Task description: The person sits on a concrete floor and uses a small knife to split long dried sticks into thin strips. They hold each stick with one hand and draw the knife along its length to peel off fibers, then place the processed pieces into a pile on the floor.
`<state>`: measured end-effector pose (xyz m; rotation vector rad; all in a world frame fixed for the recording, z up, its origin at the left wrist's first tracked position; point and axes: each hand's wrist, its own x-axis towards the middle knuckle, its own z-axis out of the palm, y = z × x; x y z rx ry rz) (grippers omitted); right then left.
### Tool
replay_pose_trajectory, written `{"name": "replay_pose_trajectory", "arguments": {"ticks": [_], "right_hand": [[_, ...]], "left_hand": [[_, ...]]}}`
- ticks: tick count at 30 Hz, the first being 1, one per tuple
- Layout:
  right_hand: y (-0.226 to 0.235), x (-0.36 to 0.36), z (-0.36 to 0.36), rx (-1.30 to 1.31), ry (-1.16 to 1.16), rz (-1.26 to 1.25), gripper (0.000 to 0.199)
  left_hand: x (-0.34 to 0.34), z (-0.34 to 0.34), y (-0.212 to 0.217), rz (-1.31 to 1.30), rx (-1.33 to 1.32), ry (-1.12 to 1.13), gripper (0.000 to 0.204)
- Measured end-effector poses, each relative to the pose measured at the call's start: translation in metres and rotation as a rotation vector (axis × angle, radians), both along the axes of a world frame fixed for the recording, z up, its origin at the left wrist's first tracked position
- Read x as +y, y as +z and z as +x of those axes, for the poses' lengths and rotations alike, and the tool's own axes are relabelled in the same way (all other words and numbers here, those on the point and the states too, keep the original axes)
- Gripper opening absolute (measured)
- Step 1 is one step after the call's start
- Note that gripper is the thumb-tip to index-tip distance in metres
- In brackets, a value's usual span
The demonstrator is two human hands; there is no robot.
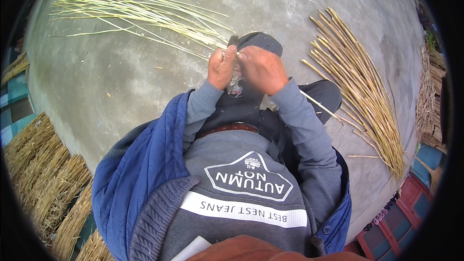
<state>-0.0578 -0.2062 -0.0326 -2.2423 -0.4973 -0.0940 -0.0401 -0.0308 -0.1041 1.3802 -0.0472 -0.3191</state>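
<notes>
Right grip [263, 69] clamped on pale stalk [313, 99]; left grip [222, 69] just beside, curled, can't tell if holding; pale bundle [140, 10], brown bundle [357, 82] on floor [145, 72].

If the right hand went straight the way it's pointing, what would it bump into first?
Probably the left hand. The right hand seems to point inward and forward, with the other right beside its fingertips. I can't tell whether they already touch.
</notes>
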Motion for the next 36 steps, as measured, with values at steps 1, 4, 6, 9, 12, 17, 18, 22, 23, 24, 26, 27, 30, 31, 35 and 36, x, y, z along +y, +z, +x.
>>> {"name": "replay_pose_trajectory", "arguments": {"ticks": [1,4,6,9,12,17,18,22,23,24,26,27,30,31,35,36], "right_hand": [[0.002,-0.001,0.0,0.028,0.028,0.021,0.017],[0.012,-0.011,-0.007,0.015,-0.032,-0.039,0.015],[0.018,-0.018,-0.011,0.041,-0.053,-0.095,0.014],[0.019,-0.017,-0.01,0.004,-0.039,-0.101,0.013],[0.017,-0.013,-0.006,-0.041,-0.005,-0.093,0.013],[0.018,-0.017,-0.012,-0.01,-0.047,-0.055,0.01],[0.019,-0.018,-0.014,-0.008,-0.063,-0.079,0.01],[0.016,-0.015,-0.013,-0.068,-0.072,-0.092,0.009],[0.014,-0.013,-0.013,-0.057,-0.054,-0.116,0.007],[0.013,-0.011,-0.012,-0.056,-0.04,-0.139,0.007],[0.013,-0.011,-0.012,-0.053,-0.054,-0.159,0.007],[0.013,-0.012,-0.013,-0.052,-0.074,-0.155,0.006],[0.019,-0.021,-0.019,-0.007,-0.126,-0.159,0.007],[0.02,-0.021,-0.019,0.012,-0.171,-0.175,0.01],[0.02,-0.019,-0.016,-0.058,-0.109,-0.121,0.011],[0.02,-0.017,-0.013,-0.079,-0.076,-0.099,0.012]], "left_hand": [[0.001,0.001,0.002,-0.004,-0.047,-0.027,0.053],[0.01,0.009,0.006,-0.016,0.044,0.078,0.053],[0.017,0.015,0.007,-0.086,0.042,0.162,0.053],[0.016,0.015,0.005,-0.09,0.064,0.209,0.053],[0.007,0.007,0.001,-0.102,0.002,-0.08,0.053],[0.007,0.01,0.004,-0.118,0.025,0.067,0.052],[0.008,0.011,0.005,-0.103,0.048,0.099,0.052],[-0.001,0.002,0.003,-0.05,0.024,0.041,0.055],[-0.005,-0.002,0.002,-0.032,-0.017,-0.009,0.055],[-0.009,-0.007,0.001,-0.007,-0.067,-0.075,0.054],[-0.009,-0.008,0.001,-0.026,0.001,-0.004,0.053],[-0.008,-0.007,0.0,0.007,0.012,0.002,0.053],[0.004,0.004,0.007,-0.029,0.045,0.1,0.055],[0.006,0.007,0.008,-0.037,0.038,0.148,0.056],[0.0,0.005,0.012,-0.059,0.005,0.024,0.052],[-0.006,0.0,0.011,-0.023,0.0,-0.124,0.051]]}}
